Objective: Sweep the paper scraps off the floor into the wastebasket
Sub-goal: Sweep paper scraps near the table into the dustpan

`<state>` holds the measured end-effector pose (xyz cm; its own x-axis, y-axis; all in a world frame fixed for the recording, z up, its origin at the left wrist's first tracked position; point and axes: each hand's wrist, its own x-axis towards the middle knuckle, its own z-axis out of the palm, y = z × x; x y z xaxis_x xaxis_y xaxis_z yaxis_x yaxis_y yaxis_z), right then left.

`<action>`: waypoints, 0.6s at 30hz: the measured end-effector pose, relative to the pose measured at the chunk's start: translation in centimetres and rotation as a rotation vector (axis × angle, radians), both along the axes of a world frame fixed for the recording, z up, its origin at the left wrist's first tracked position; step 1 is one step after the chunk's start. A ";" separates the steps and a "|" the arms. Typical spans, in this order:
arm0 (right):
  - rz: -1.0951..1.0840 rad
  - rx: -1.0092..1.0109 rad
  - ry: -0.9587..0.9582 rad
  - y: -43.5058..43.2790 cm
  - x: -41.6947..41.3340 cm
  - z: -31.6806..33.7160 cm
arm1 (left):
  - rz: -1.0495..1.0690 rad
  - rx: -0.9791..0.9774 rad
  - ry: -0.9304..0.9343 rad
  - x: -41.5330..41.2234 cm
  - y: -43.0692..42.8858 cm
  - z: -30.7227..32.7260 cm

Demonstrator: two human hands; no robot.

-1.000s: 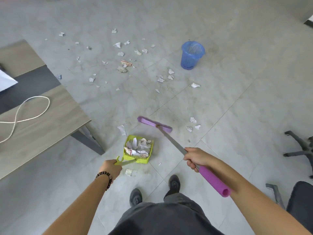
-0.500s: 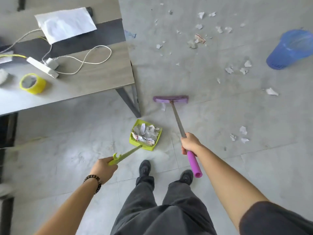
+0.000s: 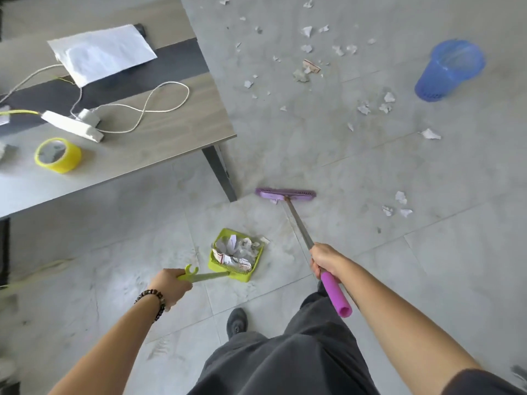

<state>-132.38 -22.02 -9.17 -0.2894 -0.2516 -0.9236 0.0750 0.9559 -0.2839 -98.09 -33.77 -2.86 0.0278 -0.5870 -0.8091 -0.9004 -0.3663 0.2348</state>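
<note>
Since the earlier frame, the broom head (image 3: 285, 194) has shifted to a position just right of the worktop leg (image 3: 221, 172), and the dustpan (image 3: 235, 254) now sits lower and nearer the feet; the view has turned so the worktop (image 3: 148, 143) fills the upper left.

The left hand (image 3: 170, 287) is closed around the green dustpan handle (image 3: 205, 276). The dustpan rests on the floor (image 3: 370, 252), loaded with crumpled paper scraps; one scrap lies at its upper right corner.

The right hand (image 3: 325, 259) is closed around the broom shaft (image 3: 298, 223) where the grey metal meets the purple grip (image 3: 335, 293). The broom head lies flat on the floor, above and to the right of the dustpan, apart from it. A small scrap touches its near edge.

The blue wastebasket (image 3: 449, 71) stands upright on the floor at the upper right, well apart from both tools. Loose paper scraps (image 3: 306, 48) remain scattered across the floor: a wide group at upper centre, several near the wastebasket, and three (image 3: 397, 205) to the right of the broom head.

The worktop carries a white sheet (image 3: 102, 52), a power strip (image 3: 71, 125) with a looped cable (image 3: 159, 106), and a yellow tape roll (image 3: 58, 155).
</note>
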 end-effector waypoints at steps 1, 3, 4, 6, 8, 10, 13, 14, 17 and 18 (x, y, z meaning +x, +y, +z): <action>-0.020 0.006 0.003 0.5 1.9 -0.1 | -0.023 0.009 0.014 1.2 -0.5 0.2; -0.050 0.012 0.016 1.4 5.1 -0.5 | -0.097 0.027 0.042 3.1 -1.4 0.8; -0.064 0.017 0.020 1.7 6.5 -0.6 | -0.133 0.036 0.048 3.9 -1.9 1.2; -0.089 0.027 0.026 2.2 8.6 -0.4 | -0.172 0.050 0.044 5.4 -2.8 1.5; -0.129 0.039 0.019 2.5 10.0 0.2 | -0.202 0.061 0.050 6.2 -3.2 1.7; -0.161 0.059 0.007 2.9 10.7 0.7 | -0.233 0.057 0.058 6.3 -3.1 1.6; -0.181 0.102 -0.001 3.3 11.5 1.7 | -0.316 0.042 0.054 5.7 -2.3 0.7; -0.193 0.111 -0.004 3.5 11.6 1.9 | -0.340 0.037 0.051 5.3 -2.0 0.3; -0.259 0.112 -0.031 4.6 11.2 2.7 | -0.381 0.016 0.035 4.3 -1.0 -0.7; -0.293 0.116 -0.045 5.0 11.0 3.1 | -0.384 0.008 0.033 4.2 -0.6 -0.9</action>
